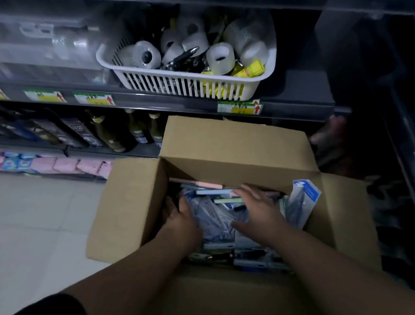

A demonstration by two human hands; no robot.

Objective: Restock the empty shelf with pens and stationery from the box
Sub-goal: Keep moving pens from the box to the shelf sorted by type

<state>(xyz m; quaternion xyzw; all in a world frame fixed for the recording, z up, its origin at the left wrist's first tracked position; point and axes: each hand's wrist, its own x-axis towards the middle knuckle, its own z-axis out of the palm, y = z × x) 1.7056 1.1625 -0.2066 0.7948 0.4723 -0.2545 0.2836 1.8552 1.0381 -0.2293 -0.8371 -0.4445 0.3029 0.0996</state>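
1. Stationery [223, 199] fills the open cardboard box [132, 208]: pastel flat packs [210, 184] at its far side, a clear plastic packet [216, 220] in its middle, dark pens [229, 255] along its near edge
2. Your left hand [180, 220] reaches into the box's left side. Its thumb lies on the clear plastic packet and its fingers go down by the left wall out of sight, so you cannot tell whether it grips anything
3. Your right hand [256, 210] lies over the box's middle, fingers straight and spread, flat on the pastel flat packs, holding nothing
4. A blue-carded blister pack [304, 198] leans tilted at the box's right inner wall
5. Beyond the box, a white basket [189, 84] of tape rolls [145, 55] sits on a shelf [151, 101]; dark bottles [105, 130] stand beyond the box's left flap
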